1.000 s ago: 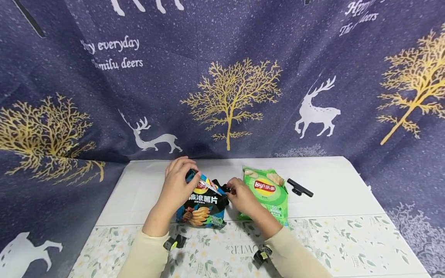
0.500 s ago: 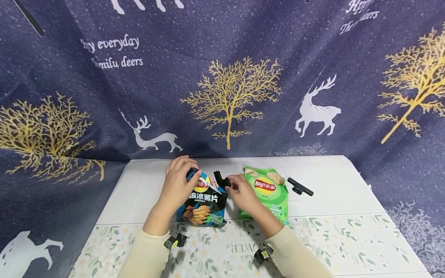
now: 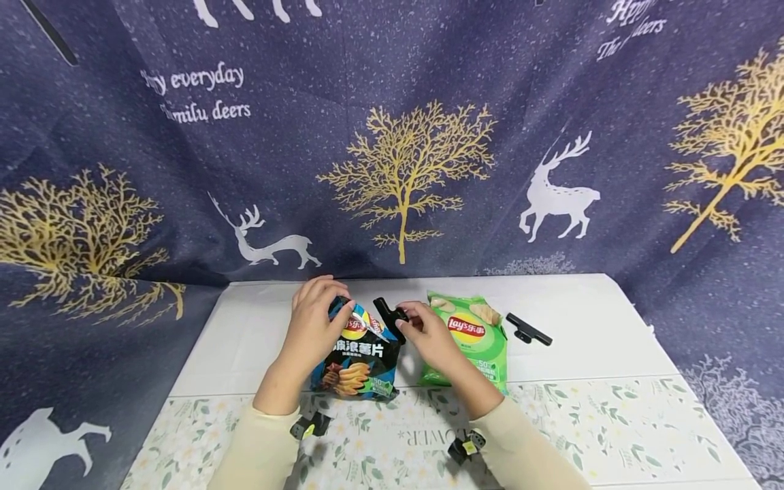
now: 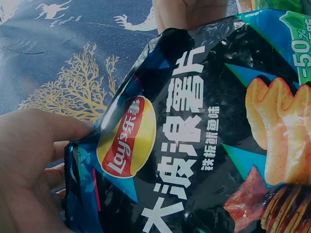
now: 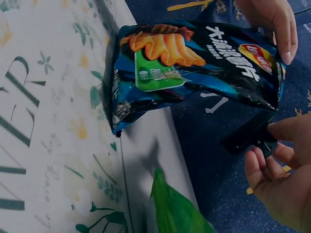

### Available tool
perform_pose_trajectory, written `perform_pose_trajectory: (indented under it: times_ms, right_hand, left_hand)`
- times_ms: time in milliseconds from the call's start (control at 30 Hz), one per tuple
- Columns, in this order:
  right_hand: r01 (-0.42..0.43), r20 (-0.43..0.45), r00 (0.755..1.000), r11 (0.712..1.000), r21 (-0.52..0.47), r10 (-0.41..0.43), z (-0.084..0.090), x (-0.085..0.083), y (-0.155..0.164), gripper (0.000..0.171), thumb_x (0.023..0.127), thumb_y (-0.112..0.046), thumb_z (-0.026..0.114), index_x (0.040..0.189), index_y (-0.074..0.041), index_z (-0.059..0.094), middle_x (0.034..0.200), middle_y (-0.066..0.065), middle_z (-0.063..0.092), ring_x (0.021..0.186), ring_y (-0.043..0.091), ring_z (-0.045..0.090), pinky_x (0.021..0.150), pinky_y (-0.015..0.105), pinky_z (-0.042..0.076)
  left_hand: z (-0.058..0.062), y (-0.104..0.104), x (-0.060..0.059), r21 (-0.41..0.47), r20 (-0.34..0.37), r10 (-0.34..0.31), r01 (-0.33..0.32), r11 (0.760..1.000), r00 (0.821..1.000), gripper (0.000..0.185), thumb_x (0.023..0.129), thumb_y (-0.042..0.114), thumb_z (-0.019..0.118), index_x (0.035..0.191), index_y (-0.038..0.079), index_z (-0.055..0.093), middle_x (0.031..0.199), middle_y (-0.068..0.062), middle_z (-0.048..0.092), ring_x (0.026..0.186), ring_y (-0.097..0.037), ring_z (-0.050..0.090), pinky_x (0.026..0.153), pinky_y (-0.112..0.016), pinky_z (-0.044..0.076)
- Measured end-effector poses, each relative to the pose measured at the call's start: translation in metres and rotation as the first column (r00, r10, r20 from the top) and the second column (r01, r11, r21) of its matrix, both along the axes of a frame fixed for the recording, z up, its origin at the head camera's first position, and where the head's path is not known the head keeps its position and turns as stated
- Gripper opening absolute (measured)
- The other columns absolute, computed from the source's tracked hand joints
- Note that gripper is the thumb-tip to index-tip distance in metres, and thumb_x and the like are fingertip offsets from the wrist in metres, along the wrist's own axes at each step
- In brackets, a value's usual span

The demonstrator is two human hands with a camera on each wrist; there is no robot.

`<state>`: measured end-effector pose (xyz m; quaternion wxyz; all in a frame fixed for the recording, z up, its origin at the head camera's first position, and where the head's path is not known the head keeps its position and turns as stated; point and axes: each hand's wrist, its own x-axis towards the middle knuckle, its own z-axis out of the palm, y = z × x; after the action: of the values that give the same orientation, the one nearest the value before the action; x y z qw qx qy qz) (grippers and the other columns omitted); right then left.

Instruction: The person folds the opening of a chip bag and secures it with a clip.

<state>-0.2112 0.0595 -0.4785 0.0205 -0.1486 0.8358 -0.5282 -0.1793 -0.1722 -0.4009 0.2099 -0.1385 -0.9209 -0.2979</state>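
Observation:
A black and blue Lay's potato chip bag [image 3: 355, 371] stands on the table with its top edge folded toward the front. My left hand [image 3: 314, 323] grips the bag's upper left corner, thumb on the front face and fingers behind. In the left wrist view, the thumb presses beside the bag's logo [image 4: 127, 138]. Just off the bag's upper right corner, my right hand [image 3: 431, 340] pinches a black bag clip [image 3: 386, 314] by its handle. In the right wrist view, the clip [image 5: 248, 133] is apart from the bag; whether its mouth is spread cannot be told.
A green Lay's bag [image 3: 471, 350] lies to the right, partly behind my right hand and forearm. Beyond it rests a second black clip [image 3: 529, 330]. The white table [image 3: 588, 354] has a floral front part, and a dark blue patterned curtain [image 3: 392, 136] hangs behind.
The clip has come away from the bag's right edge and turned, its long bar now pointing up and left. My right hand has risen slightly with it. My left hand keeps its place.

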Motion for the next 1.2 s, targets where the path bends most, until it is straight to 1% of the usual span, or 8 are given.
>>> perform_pose_trajectory:
  times_ms: [267, 500, 600, 767, 1000, 1100, 1200]
  right_hand:
    - [0.021, 0.029, 0.999, 0.998, -0.056, -0.02, 0.01, 0.005, 0.001, 0.037, 0.099, -0.028, 0.065, 0.133, -0.012, 0.061, 0.125, 0.008, 0.064, 0.11, 0.022, 0.061, 0.098, 0.042, 0.051]
    - [0.03, 0.057, 0.998, 0.995, -0.096, -0.025, 0.021, 0.007, 0.006, 0.036, 0.096, -0.03, 0.07, 0.128, -0.015, 0.064, 0.123, 0.006, 0.064, 0.107, 0.02, 0.061, 0.096, 0.039, 0.051]
    - [0.027, 0.064, 0.998, 0.993, -0.119, -0.02, 0.024, 0.007, 0.007, 0.036, 0.094, -0.032, 0.072, 0.126, -0.016, 0.065, 0.12, 0.005, 0.065, 0.105, 0.019, 0.061, 0.095, 0.037, 0.051]
    - [0.027, 0.048, 0.999, 0.985, -0.171, -0.019, 0.028, 0.006, 0.007, 0.033, 0.094, -0.03, 0.073, 0.123, -0.016, 0.067, 0.119, 0.006, 0.066, 0.105, 0.019, 0.061, 0.095, 0.036, 0.051]
    - [0.015, 0.043, 0.999, 0.977, -0.213, -0.006, 0.03, 0.006, 0.007, 0.032, 0.095, -0.029, 0.072, 0.123, -0.014, 0.069, 0.119, 0.007, 0.065, 0.103, 0.019, 0.061, 0.091, 0.032, 0.052]
    - [0.01, 0.041, 0.999, 0.976, -0.219, -0.001, 0.031, 0.006, 0.007, 0.031, 0.095, -0.031, 0.072, 0.122, -0.016, 0.069, 0.117, 0.006, 0.065, 0.102, 0.02, 0.061, 0.091, 0.033, 0.052]
    - [-0.004, -0.002, 1.0, 0.977, -0.213, 0.004, 0.03, 0.006, 0.007, 0.03, 0.095, -0.031, 0.072, 0.122, -0.017, 0.069, 0.116, 0.005, 0.065, 0.103, 0.019, 0.061, 0.093, 0.035, 0.052]
  left_hand:
    - [-0.003, -0.001, -0.001, -0.006, -0.019, 0.007, -0.008, 1.0, 1.0, 0.011, 0.096, 0.022, 0.071, 0.101, 0.012, 0.07, 0.118, -0.01, 0.065, 0.136, -0.033, 0.047, 0.119, -0.061, 0.023]
    - [-0.003, -0.001, -0.002, -0.008, -0.029, 0.014, -0.014, 1.0, 0.999, 0.011, 0.095, 0.022, 0.072, 0.101, 0.012, 0.071, 0.114, -0.01, 0.065, 0.122, -0.032, 0.052, 0.118, -0.058, 0.025]
    - [-0.003, 0.0, -0.003, -0.005, -0.026, 0.017, -0.018, 1.0, 1.0, 0.012, 0.095, 0.022, 0.071, 0.102, 0.012, 0.071, 0.108, -0.008, 0.065, 0.116, -0.031, 0.053, 0.117, -0.057, 0.026]
    - [-0.002, 0.001, -0.003, -0.001, -0.029, 0.02, -0.02, 1.0, 0.999, 0.013, 0.095, 0.021, 0.072, 0.103, 0.011, 0.071, 0.102, -0.006, 0.064, 0.11, -0.029, 0.054, 0.116, -0.056, 0.027]
    - [-0.001, 0.002, -0.003, -0.004, -0.028, 0.015, -0.015, 1.0, 1.0, 0.015, 0.096, 0.022, 0.071, 0.105, 0.01, 0.071, 0.102, -0.006, 0.064, 0.109, -0.029, 0.054, 0.116, -0.057, 0.027]
    - [-0.001, 0.002, -0.003, -0.005, -0.029, 0.016, -0.016, 1.0, 0.999, 0.015, 0.096, 0.022, 0.071, 0.104, 0.01, 0.071, 0.102, -0.006, 0.064, 0.109, -0.029, 0.054, 0.115, -0.057, 0.027]
    - [-0.001, 0.002, -0.003, -0.002, -0.031, 0.017, -0.017, 1.0, 0.999, 0.014, 0.096, 0.022, 0.071, 0.104, 0.01, 0.071, 0.101, -0.006, 0.065, 0.109, -0.03, 0.054, 0.115, -0.057, 0.028]
